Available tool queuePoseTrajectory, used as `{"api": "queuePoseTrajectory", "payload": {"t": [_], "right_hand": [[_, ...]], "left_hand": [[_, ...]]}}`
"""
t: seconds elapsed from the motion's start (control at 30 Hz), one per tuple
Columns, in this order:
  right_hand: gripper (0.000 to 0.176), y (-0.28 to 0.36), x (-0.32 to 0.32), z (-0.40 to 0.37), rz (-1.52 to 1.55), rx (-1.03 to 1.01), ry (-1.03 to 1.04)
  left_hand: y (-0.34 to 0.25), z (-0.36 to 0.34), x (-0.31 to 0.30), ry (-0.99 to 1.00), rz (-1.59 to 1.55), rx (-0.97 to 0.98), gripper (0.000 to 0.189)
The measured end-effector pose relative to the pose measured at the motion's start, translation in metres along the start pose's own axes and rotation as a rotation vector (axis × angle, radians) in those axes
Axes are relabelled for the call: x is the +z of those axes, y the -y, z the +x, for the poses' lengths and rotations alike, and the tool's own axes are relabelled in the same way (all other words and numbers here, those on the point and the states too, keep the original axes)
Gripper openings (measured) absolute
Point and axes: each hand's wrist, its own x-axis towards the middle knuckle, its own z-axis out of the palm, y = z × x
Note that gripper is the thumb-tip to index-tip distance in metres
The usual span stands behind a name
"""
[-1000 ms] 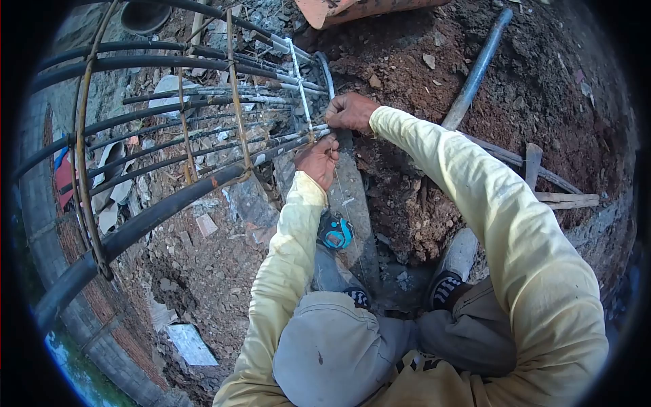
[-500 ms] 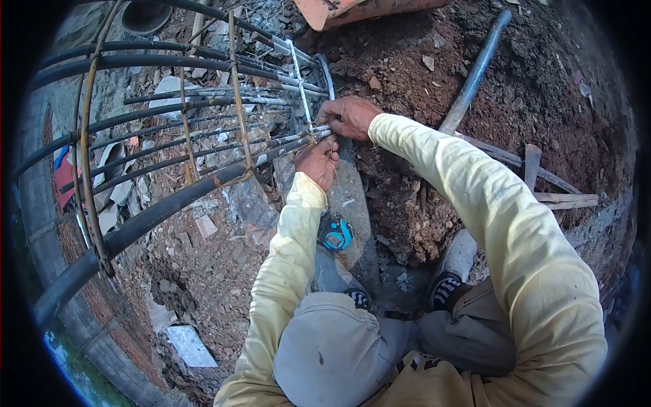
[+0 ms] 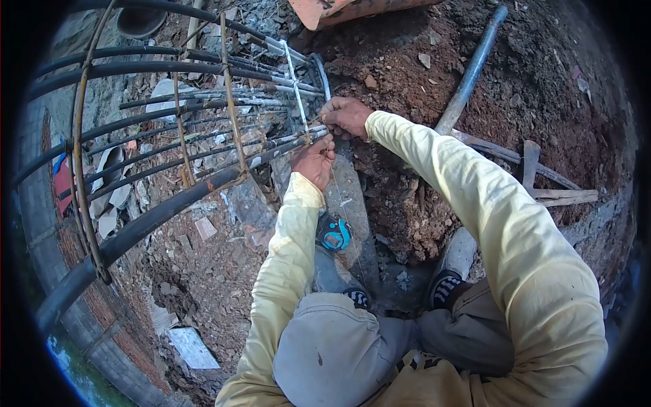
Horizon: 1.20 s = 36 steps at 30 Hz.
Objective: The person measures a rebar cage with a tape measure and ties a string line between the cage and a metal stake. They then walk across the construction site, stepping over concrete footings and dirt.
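Note:
Both of my hands are at the end of a steel rebar cage (image 3: pixel 203 181), whose long dark bars have whitish ends. My left hand (image 3: pixel 314 161) is closed just below the lowest bar, near a white-coated crosspiece (image 3: pixel 296 85). From its fingers a thin string (image 3: pixel 341 200) runs down toward my feet; it could also be wire. My right hand (image 3: pixel 347 117) pinches at the bar tip, fingertips close to the left ones. What lies between the right fingers is too small to make out. Below sits a black and turquoise round object (image 3: pixel 333 234), resembling a tape measure.
A grey pipe (image 3: pixel 472 71) leans on the dug soil to the right, near wooden pieces (image 3: pixel 566 197). An orange metal container (image 3: pixel 359 10) stands at the top. Rubble and a white tile (image 3: pixel 193 347) lie left. My shoes (image 3: pixel 445 290) are beside a concrete slab (image 3: pixel 349 180).
The view has shifted very slightly. Both hands stay at the bar end with nearly the same grip; the right fingers have moved a little.

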Motion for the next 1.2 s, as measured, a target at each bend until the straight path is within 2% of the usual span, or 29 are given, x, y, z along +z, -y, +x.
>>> {"api": "queuePoseTrajectory", "payload": {"t": [0.03,0.13,0.23,0.33,0.43,0.53,0.57,0.67,0.7,0.8,0.9,1.0,1.1,1.2], "right_hand": [[0.012,-0.001,0.000,0.001,0.004,0.007,-0.006],[0.018,0.000,-0.004,0.003,-0.135,-0.222,0.022],[0.023,0.017,-0.014,-0.001,-0.706,-0.404,-0.030],[0.027,0.029,-0.010,-0.010,-0.692,-0.315,-0.033],[0.029,-0.003,0.002,0.013,-0.265,-0.198,-0.158],[0.030,0.006,0.006,0.006,0.063,0.201,-0.177],[0.030,0.012,0.006,0.001,0.072,0.171,-0.200],[0.024,-0.001,-0.005,0.023,-0.241,-0.140,-0.185],[0.025,0.010,-0.004,0.012,-0.104,-0.093,-0.141],[0.026,0.024,-0.006,-0.002,-0.027,-0.051,-0.062],[0.031,0.014,-0.012,0.006,-0.380,-0.349,0.013],[0.032,0.021,-0.016,0.005,-0.598,-0.294,0.083],[0.035,0.016,-0.008,0.011,-0.357,-0.281,0.010],[0.031,0.020,-0.003,0.008,0.069,-0.048,0.040]], "left_hand": [[0.001,0.003,-0.004,0.015,0.000,-0.002,0.021],[0.002,0.006,-0.009,0.050,0.018,0.005,0.020],[0.001,0.006,-0.007,-0.001,0.016,0.005,0.020],[0.000,0.004,-0.002,-0.044,0.028,0.018,0.020],[-0.002,0.001,0.000,-0.051,0.036,0.024,0.021],[-0.001,0.004,-0.002,-0.040,0.031,0.019,0.021],[-0.001,0.004,-0.003,-0.033,0.030,0.018,0.022],[-0.002,0.003,-0.003,-0.023,0.021,0.022,0.022],[-0.002,0.004,-0.003,-0.023,0.019,0.016,0.022],[-0.001,0.006,-0.005,-0.022,0.017,0.005,0.021],[-0.002,0.005,-0.004,-0.027,0.024,0.005,0.020],[-0.002,0.005,-0.005,-0.040,0.029,-0.008,0.019],[-0.001,0.006,-0.006,-0.035,0.025,-0.015,0.019],[-0.002,0.004,-0.004,-0.024,0.026,-0.009,0.021]]}}
